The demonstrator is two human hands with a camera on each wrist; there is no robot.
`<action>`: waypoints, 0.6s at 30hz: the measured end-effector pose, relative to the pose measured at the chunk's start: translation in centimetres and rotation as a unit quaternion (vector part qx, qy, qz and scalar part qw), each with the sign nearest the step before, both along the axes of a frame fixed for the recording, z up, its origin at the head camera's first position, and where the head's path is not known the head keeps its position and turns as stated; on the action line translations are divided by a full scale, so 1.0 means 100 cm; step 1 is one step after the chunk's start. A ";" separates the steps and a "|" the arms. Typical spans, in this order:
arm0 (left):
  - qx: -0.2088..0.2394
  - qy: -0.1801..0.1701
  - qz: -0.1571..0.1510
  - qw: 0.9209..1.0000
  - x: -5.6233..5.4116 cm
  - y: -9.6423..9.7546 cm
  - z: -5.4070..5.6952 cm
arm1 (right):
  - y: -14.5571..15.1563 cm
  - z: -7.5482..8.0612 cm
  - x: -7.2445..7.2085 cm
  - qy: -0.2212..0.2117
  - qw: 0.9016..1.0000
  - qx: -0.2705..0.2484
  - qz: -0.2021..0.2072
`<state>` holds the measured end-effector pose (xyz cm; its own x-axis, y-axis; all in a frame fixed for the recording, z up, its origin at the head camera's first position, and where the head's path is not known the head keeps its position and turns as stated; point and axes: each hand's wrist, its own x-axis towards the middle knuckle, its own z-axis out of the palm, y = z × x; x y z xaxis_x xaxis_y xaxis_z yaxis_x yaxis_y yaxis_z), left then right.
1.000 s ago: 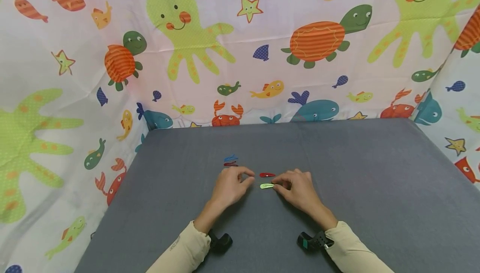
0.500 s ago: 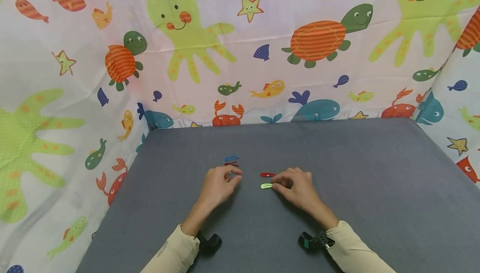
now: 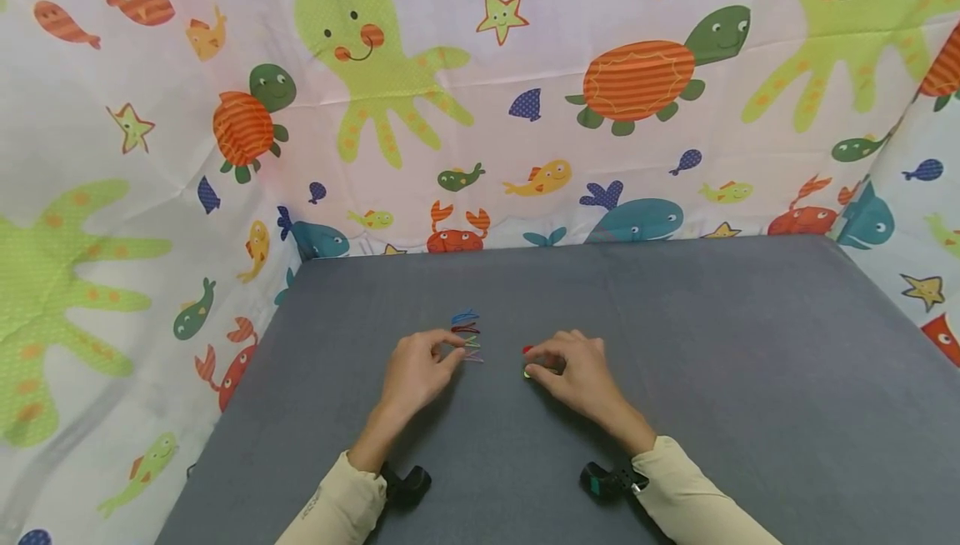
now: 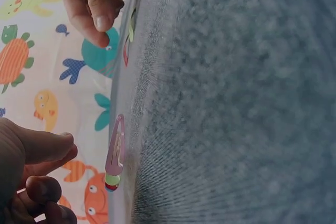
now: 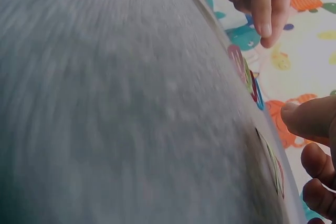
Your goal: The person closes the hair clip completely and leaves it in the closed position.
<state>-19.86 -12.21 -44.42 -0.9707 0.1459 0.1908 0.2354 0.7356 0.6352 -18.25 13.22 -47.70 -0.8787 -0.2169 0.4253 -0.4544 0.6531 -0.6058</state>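
Four small hair clips lie in a column by my left hand (image 3: pixel 418 370): a blue clip (image 3: pixel 464 317), a dark red clip (image 3: pixel 466 328), a green clip (image 3: pixel 472 342) and a pink clip (image 3: pixel 473 357). My left hand's fingertips are right at the left ends of the green and pink ones, with thumb and fingers apart and nothing between them. My right hand (image 3: pixel 573 372) hovers over a red clip (image 3: pixel 528 350) and a lime green clip (image 3: pixel 527 375), hiding most of both. In the right wrist view, its thumb and fingers are apart, beside the lime clip (image 5: pixel 270 153) on the cloth.
A grey cloth-covered table (image 3: pixel 735 378) lies under both hands. White fabric (image 3: pixel 420 195) printed with sea animals hangs behind it and along both sides. Each wrist wears a black camera, like the left one (image 3: pixel 408 487).
My left hand has moved left, and the green and pink clips beside it have come into view. My right hand has shifted slightly left, covering more of the red and lime clips.
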 end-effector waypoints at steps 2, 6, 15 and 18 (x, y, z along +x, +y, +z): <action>-0.002 0.002 0.002 1.000 0.000 -0.001 -0.001 | -0.005 0.000 0.000 -0.002 1.000 0.000 0.003; -0.002 -0.001 0.005 1.000 0.003 -0.002 -0.004 | -0.012 0.001 0.000 -0.002 1.000 0.008 0.003; -0.006 -0.021 0.018 1.000 0.003 -0.003 -0.006 | -0.027 0.001 -0.002 0.008 1.000 0.008 0.005; -0.013 -0.022 0.020 0.999 0.002 -0.003 -0.005 | -0.032 0.003 -0.003 0.005 1.000 0.012 0.003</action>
<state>-19.64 -12.52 -44.92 -0.9832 0.1118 0.1442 0.1781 0.7604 0.6246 -18.58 9.99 -47.38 -0.8726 -0.2331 0.4291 -0.4650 0.6650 -0.5844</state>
